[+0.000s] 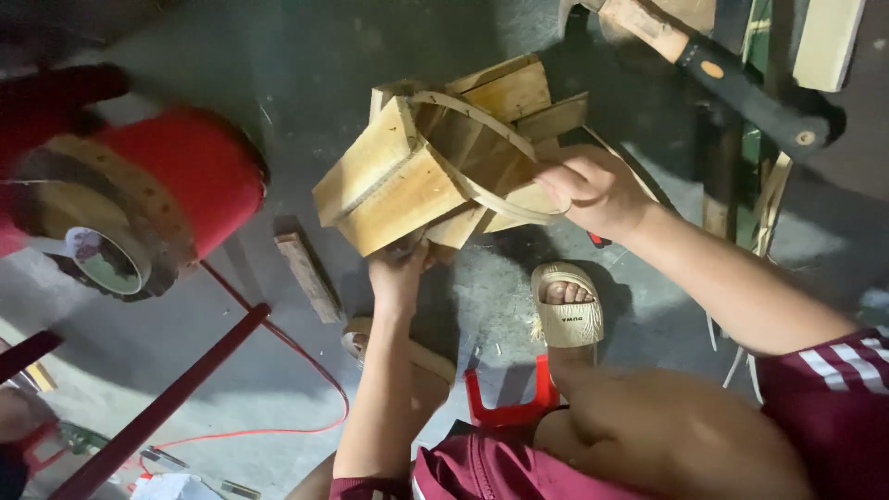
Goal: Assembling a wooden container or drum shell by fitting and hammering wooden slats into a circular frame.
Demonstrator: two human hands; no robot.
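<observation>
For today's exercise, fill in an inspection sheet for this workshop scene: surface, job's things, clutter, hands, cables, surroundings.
Surface: grey concrete floor, dusty, with wood shavings.
Job's things: ring of wooden slats with a thin wooden band around it.
Clutter: wood block; hammer.
Hands: left hand supports the slats from below; right hand grips the band.
Cables: red cable across the floor.
Surroundings: red machine drum; red plastic stool; beige sandal.

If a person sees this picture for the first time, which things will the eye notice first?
First, the wooden slat ring at the centre, bound by a thin hoop; the left hand supports it from below and the right hand grips its right edge. Next, the red drum at the left, then the hammer at the upper right.
</observation>
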